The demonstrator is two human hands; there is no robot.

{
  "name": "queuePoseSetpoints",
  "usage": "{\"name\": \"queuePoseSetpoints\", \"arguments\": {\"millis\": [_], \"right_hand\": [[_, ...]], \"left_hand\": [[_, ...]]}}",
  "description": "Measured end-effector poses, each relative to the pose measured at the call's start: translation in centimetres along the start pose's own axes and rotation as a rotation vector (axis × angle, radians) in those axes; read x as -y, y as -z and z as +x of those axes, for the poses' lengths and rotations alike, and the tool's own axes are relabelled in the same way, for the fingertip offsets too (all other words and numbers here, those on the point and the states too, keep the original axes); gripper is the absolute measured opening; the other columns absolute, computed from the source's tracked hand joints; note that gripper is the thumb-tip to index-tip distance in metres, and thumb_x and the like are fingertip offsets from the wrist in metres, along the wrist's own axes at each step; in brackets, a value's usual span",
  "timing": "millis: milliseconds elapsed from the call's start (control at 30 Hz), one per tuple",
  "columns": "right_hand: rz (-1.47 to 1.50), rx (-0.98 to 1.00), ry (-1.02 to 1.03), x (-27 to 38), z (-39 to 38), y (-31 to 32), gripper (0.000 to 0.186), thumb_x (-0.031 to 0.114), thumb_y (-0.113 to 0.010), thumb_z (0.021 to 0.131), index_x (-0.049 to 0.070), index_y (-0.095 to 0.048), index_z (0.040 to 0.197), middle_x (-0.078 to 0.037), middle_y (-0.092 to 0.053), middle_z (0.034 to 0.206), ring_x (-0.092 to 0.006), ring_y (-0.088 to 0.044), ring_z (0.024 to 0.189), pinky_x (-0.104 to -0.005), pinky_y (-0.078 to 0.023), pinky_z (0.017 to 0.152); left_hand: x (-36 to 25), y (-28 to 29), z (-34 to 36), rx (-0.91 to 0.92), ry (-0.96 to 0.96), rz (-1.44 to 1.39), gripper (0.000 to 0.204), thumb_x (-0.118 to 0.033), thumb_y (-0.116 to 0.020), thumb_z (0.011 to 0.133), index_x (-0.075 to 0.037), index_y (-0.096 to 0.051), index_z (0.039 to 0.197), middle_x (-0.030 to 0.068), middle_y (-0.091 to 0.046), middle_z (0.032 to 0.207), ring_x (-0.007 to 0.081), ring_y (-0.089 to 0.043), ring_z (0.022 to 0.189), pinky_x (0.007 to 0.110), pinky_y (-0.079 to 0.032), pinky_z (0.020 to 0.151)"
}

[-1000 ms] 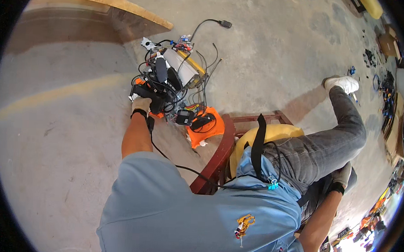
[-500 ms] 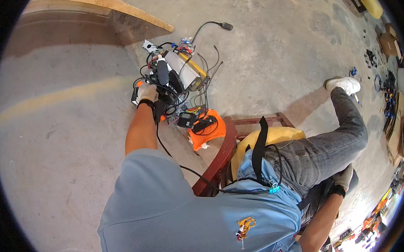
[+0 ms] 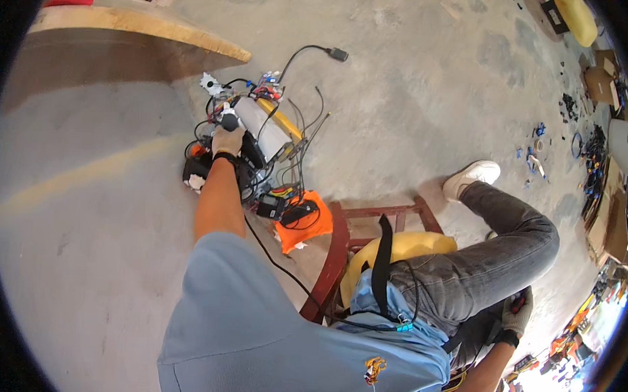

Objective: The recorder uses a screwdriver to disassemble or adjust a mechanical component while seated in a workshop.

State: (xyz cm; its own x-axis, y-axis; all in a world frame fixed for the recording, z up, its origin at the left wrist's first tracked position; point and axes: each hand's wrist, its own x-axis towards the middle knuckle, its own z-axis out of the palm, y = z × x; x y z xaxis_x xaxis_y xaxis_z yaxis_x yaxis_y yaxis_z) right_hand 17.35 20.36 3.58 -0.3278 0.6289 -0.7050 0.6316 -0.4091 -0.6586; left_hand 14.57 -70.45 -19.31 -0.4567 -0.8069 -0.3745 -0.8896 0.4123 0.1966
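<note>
My left hand (image 3: pixel 227 142), in a pale glove, reaches into a heap of electronic parts on the floor. Its fingers close around a dark grey rounded part (image 3: pixel 229 121); the fingertips are partly hidden. A grey metal cylinder (image 3: pixel 255 125) with a yellow strip lies just right of that hand, among black cables (image 3: pixel 262 181). A black box-shaped part (image 3: pixel 197 167) lies left of the wrist. Beside my right thigh, my gloved right hand (image 3: pixel 519 318) is closed on a small dark thing with red on it (image 3: pixel 517 303); its kind cannot be made out.
An orange bag (image 3: pixel 315 227) lies near the red-brown chair frame (image 3: pixel 332 260) with its yellow cushion (image 3: pixel 424 246). A wooden edge (image 3: pixel 146 26) juts in at upper left. Cardboard (image 3: pixel 611 202) and piled cables line the right. A black cable (image 3: pixel 273 252) runs to my clothing.
My left hand has moved from the heap's left side onto the dark grey part. My bent leg and foot have shifted. The dark and red thing in my right hand now shows.
</note>
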Motion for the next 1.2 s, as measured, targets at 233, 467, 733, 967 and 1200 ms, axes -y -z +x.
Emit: {"name": "queuePoseSetpoints", "arguments": {"millis": [233,467,733,967,1200], "right_hand": [[-0.059,-0.008,-0.022,2.1,-0.6,-0.8,0.02,0.029,-0.066,0.106,0.013,-0.07,0.096,0.002,-0.07,0.079,-0.0085,-0.06,0.06,-0.0225,-0.053,0.055],[-0.072,-0.012,-0.018,2.8,1.2,0.4,0.02,0.027,-0.065,0.106,0.014,-0.072,0.093,0.004,-0.065,0.072,-0.0062,-0.059,0.056,-0.0236,-0.057,0.051],[-0.093,0.021,0.0,1.9,-0.6,-2.0,0.023,0.028,-0.064,0.107,0.011,-0.073,0.095,0.003,-0.069,0.077,-0.0069,-0.06,0.06,-0.0201,-0.054,0.054],[-0.15,0.05,-0.03,1.2,1.6,1.1,0.025,0.027,-0.06,0.106,0.008,-0.074,0.114,-0.001,-0.074,0.093,-0.0107,-0.07,0.078,-0.0299,-0.062,0.067],[-0.529,0.219,0.188,-0.4,-1.6,-1.9,0.014,0.003,-0.052,0.105,0.006,-0.065,0.112,0.007,-0.059,0.084,-0.0046,-0.054,0.073,-0.0195,-0.048,0.065]], "left_hand": [[-1.4,-1.6,0.0,-0.014,0.189,0.243,0.102,-0.062,-0.079,0.071,0.004,-0.051,0.143,0.0297,-0.061,0.142,0.0452,-0.062,0.13,0.051,-0.051,0.11],[-2.7,-2.5,-1.0,0.029,0.215,0.181,0.086,-0.05,-0.08,0.073,-0.005,-0.054,0.141,0.0255,-0.063,0.139,0.0424,-0.066,0.124,0.051,-0.054,0.106],[-3.7,-1.7,-1.6,0.019,0.27,0.354,0.077,-0.051,-0.073,0.083,-0.008,-0.054,0.144,0.0223,-0.063,0.137,0.041,-0.065,0.125,0.054,-0.054,0.105],[-3.4,-2.9,-0.6,-0.283,-0.112,0.579,0.037,-0.037,-0.052,0.108,-0.01,-0.058,0.133,0.0169,-0.062,0.123,0.0386,-0.067,0.117,0.055,-0.055,0.095],[5.8,-3.0,10.5,-0.093,-0.463,0.673,0.03,-0.016,-0.059,0.098,-0.008,-0.065,0.126,0.0224,-0.072,0.123,0.0403,-0.07,0.12,0.052,-0.058,0.098]]}}
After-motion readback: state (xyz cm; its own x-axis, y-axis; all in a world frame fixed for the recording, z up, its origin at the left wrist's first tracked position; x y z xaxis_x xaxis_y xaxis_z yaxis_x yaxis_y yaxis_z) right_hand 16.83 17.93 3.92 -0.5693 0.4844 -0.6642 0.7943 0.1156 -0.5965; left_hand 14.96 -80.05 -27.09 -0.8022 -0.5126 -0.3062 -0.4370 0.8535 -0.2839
